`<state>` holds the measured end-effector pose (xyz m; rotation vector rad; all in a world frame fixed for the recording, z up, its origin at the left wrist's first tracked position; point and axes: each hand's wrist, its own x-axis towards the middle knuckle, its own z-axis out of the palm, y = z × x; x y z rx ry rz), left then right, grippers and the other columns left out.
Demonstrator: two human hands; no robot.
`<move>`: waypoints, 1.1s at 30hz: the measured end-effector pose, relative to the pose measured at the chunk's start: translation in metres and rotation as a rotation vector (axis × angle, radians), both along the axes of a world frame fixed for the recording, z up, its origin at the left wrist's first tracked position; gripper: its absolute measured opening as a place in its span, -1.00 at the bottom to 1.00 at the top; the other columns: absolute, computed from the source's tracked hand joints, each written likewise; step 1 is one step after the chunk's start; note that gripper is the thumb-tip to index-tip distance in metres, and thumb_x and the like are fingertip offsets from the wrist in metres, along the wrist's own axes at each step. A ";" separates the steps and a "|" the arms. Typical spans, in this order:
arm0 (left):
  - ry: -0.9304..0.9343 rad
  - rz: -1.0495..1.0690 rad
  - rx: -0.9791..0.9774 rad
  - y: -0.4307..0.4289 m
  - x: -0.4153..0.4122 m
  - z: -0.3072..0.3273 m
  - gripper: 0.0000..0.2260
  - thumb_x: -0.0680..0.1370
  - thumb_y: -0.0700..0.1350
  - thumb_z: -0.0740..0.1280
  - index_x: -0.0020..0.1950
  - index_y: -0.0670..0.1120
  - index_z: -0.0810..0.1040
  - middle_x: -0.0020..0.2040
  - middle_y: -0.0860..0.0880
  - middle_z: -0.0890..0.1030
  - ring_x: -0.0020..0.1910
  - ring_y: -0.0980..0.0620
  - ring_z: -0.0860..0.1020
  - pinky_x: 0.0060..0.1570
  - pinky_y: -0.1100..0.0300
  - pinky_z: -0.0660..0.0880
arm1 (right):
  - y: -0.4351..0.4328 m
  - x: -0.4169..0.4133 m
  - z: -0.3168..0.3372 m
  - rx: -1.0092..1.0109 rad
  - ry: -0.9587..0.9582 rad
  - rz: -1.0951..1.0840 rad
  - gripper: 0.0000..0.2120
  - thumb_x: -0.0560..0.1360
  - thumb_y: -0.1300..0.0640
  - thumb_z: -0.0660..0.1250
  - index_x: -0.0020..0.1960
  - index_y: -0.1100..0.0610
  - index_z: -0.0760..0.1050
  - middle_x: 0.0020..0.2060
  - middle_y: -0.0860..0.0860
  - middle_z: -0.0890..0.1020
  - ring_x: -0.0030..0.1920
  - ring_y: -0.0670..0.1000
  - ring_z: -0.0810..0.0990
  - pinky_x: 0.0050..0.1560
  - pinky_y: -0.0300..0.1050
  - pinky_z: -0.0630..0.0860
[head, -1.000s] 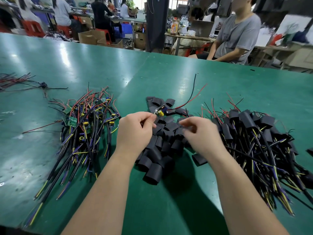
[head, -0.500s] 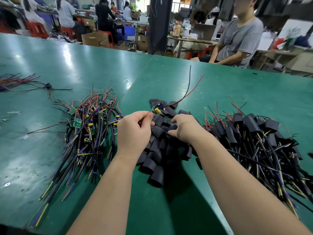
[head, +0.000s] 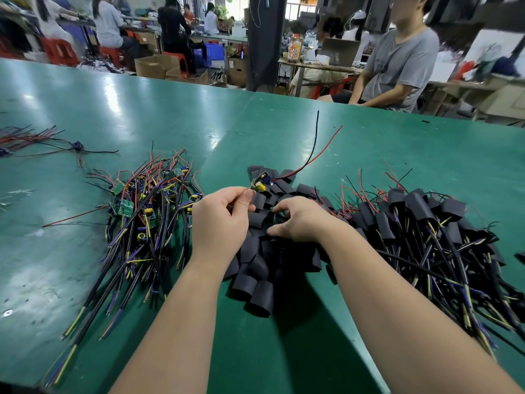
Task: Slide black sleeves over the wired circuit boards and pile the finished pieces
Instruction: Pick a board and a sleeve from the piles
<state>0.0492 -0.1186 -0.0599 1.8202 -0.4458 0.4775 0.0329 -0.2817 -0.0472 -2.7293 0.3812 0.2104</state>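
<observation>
A small wired circuit board (head: pixel 260 182), with a yellow component on it, is held just above the middle of a green worktable (head: pixel 397 149), pinched at its near end between the thumb and forefinger of the worker's left hand (head: pixel 224 217); its red and black leads (head: pixel 316 149) arc up and away toward the table's far side. Directly beneath lies a heap of loose black sleeves (head: pixel 255 282), short open tubes tumbled over one another. The right hand (head: pixel 301 220) rests on this heap, fingers curled down among the tubes and thumb pointing left; whether it has a sleeve in its grasp cannot be told. To the right of the heap, and touching it, sprawls a large pile of finished pieces (head: pixel 420 223), each board covered by a black sleeve with dark, yellow and purple wires trailing toward the near edge. To the left, a tangle of bare wired boards (head: pixel 142 211) shows green boards and yellow parts among its cables. A small bundle of red and black wires (head: pixel 37 140) lies well apart at the far left. Across the table sits a person in a grey T-shirt (head: pixel 397 58), with other workers (head: pixel 173 27) seated at benches behind.
</observation>
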 end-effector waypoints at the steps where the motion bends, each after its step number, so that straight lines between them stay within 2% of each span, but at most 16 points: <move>1: -0.002 0.002 0.001 0.000 0.000 0.000 -0.88 0.55 -0.12 0.36 -0.11 -0.09 0.69 -0.39 0.21 0.58 -0.34 0.39 0.54 -0.29 0.55 0.35 | 0.002 0.000 -0.001 0.010 0.008 0.004 -0.41 0.34 -0.22 0.44 0.32 -0.09 0.45 0.31 0.04 0.44 0.33 0.11 0.39 0.32 -0.01 0.37; 4: 0.006 0.005 -0.004 0.000 0.002 -0.001 -0.88 0.55 -0.12 0.37 -0.11 -0.10 0.69 -0.38 0.19 0.59 -0.35 0.39 0.53 -0.29 0.55 0.36 | 0.011 0.002 -0.005 -0.008 -0.048 -0.002 -0.37 0.28 -0.38 0.40 0.28 -0.18 0.44 0.28 0.02 0.41 0.36 0.11 0.32 0.33 0.05 0.29; 8: 0.009 0.005 -0.010 0.000 0.003 -0.002 -0.88 0.55 -0.10 0.37 -0.12 -0.07 0.68 -0.40 0.24 0.57 -0.39 0.36 0.51 -0.32 0.53 0.35 | 0.026 0.004 -0.009 -0.086 -0.123 0.058 -0.45 0.21 -0.41 0.44 0.12 -0.21 0.50 0.03 -0.04 0.41 0.24 0.08 0.39 0.17 0.00 0.25; 11: 0.008 0.004 -0.003 0.001 0.004 -0.003 -0.88 0.55 -0.11 0.36 -0.12 -0.08 0.68 -0.40 0.25 0.57 -0.37 0.36 0.52 -0.30 0.54 0.35 | 0.032 0.005 -0.014 -0.020 -0.134 0.091 -0.53 0.25 -0.26 0.52 0.04 -0.07 0.51 -0.03 -0.05 0.45 0.15 0.06 0.48 0.13 -0.06 0.37; 14: 0.011 0.004 -0.006 0.001 0.003 -0.003 -0.88 0.55 -0.12 0.37 -0.12 -0.08 0.68 -0.40 0.25 0.57 -0.39 0.34 0.52 -0.30 0.53 0.36 | 0.032 0.003 -0.011 0.099 -0.174 0.095 -0.54 0.28 -0.09 0.57 0.06 0.04 0.49 -0.08 -0.04 0.50 0.06 0.05 0.52 0.08 -0.06 0.47; 18: 0.011 -0.003 -0.029 0.002 0.002 -0.001 -0.88 0.56 -0.11 0.36 -0.11 -0.08 0.68 -0.40 0.25 0.57 -0.44 0.31 0.50 -0.35 0.48 0.36 | 0.022 -0.005 -0.002 0.111 -0.347 0.019 -0.64 0.31 0.01 0.55 0.05 0.01 0.53 -0.02 -0.02 0.54 0.06 0.05 0.52 0.14 -0.01 0.45; 20: 0.012 0.002 -0.044 0.002 0.001 0.000 -0.87 0.56 -0.11 0.35 -0.11 -0.08 0.67 -0.38 0.24 0.58 -0.49 0.32 0.46 -0.40 0.48 0.33 | 0.013 -0.007 0.001 0.143 -0.412 -0.024 -0.80 0.37 0.12 0.48 -0.06 -0.02 0.52 -0.08 -0.05 0.52 0.00 0.03 0.52 0.02 -0.13 0.46; 22: 0.008 0.006 -0.050 0.002 0.001 0.000 -0.87 0.56 -0.12 0.35 -0.11 -0.09 0.67 -0.37 0.22 0.59 -0.52 0.34 0.44 -0.42 0.50 0.30 | 0.007 -0.005 0.002 0.125 -0.383 -0.019 -0.88 0.41 0.13 0.43 -0.12 -0.02 0.52 -0.09 -0.04 0.54 0.03 0.03 0.55 -0.02 -0.20 0.43; 23: 0.005 0.007 -0.047 0.002 0.000 0.000 -0.87 0.56 -0.12 0.36 -0.11 -0.11 0.67 -0.37 0.22 0.58 -0.52 0.35 0.43 -0.43 0.51 0.29 | 0.006 -0.001 0.001 0.099 -0.355 -0.011 -0.90 0.42 0.10 0.42 -0.09 -0.02 0.54 -0.05 -0.01 0.56 0.07 0.05 0.54 0.04 -0.17 0.45; 25: 0.000 0.010 -0.036 0.002 -0.001 0.000 -0.87 0.56 -0.12 0.36 -0.11 -0.12 0.68 -0.38 0.22 0.57 -0.50 0.36 0.45 -0.41 0.53 0.29 | 0.010 0.009 -0.003 0.009 -0.313 -0.012 -0.79 0.45 -0.01 0.40 0.06 -0.01 0.54 0.08 0.05 0.54 0.16 0.12 0.49 0.18 -0.04 0.44; 29: 0.002 0.003 -0.045 0.002 0.000 0.001 -0.87 0.56 -0.13 0.36 -0.09 -0.13 0.68 -0.36 0.13 0.61 -0.42 0.39 0.49 -0.34 0.54 0.34 | 0.027 0.027 -0.015 -0.181 -0.235 0.023 -0.55 0.45 -0.20 0.35 0.27 -0.06 0.43 0.20 0.07 0.48 0.26 0.16 0.40 0.20 0.03 0.33; 31: 0.003 0.006 -0.036 0.002 0.001 0.000 -0.87 0.56 -0.11 0.36 -0.09 -0.11 0.68 -0.34 0.10 0.63 -0.43 0.37 0.48 -0.34 0.51 0.35 | 0.032 0.032 -0.019 -0.185 -0.197 0.041 -0.53 0.45 -0.17 0.36 0.28 0.00 0.41 0.19 0.11 0.47 0.25 0.17 0.42 0.21 0.04 0.35; 33: 0.009 0.004 -0.034 0.002 0.001 0.000 -0.86 0.56 -0.10 0.35 -0.09 -0.11 0.68 -0.34 0.10 0.63 -0.46 0.36 0.46 -0.37 0.51 0.32 | 0.035 0.036 -0.018 -0.180 -0.204 0.048 -0.64 0.49 -0.04 0.35 0.21 0.12 0.45 0.15 0.15 0.50 0.20 0.19 0.47 0.13 0.00 0.43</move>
